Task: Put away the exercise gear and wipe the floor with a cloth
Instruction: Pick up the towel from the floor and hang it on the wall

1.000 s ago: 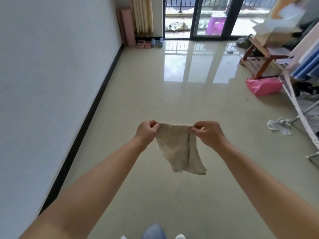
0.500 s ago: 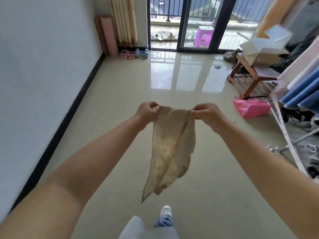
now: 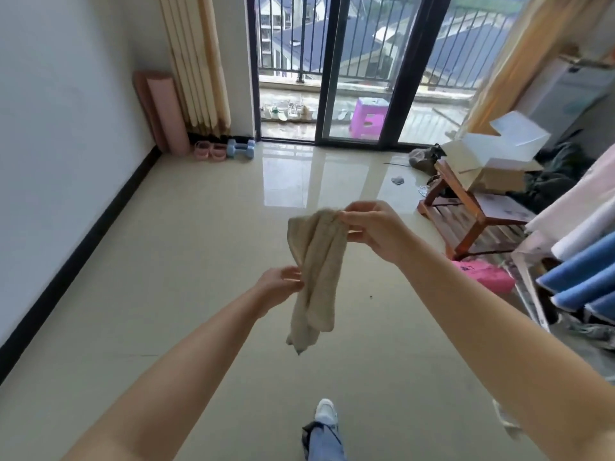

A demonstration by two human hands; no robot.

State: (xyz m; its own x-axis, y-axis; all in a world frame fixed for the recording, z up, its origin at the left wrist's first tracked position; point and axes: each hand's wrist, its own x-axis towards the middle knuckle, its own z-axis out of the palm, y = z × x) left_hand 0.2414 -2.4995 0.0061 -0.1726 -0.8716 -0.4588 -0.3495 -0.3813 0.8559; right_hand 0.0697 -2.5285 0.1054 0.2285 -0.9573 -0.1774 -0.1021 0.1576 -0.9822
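The left hand has dropped from the top edge of the cloth to its middle, where its fingertips pinch the left side, while the right hand still pinches the top corner and now carries it alone. The beige, nubby cloth now hangs bunched and lengthwise in the air above the glossy floor.

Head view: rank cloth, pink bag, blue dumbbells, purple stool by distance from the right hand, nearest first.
From the right hand:
1. Cloth, pinched at its top edge by that hand and hanging below it.
2. Pink bag, on the floor to the right by the wooden rack.
3. Blue dumbbells, far left corner by the wall.
4. Purple stool, outside on the balcony past the glass door.
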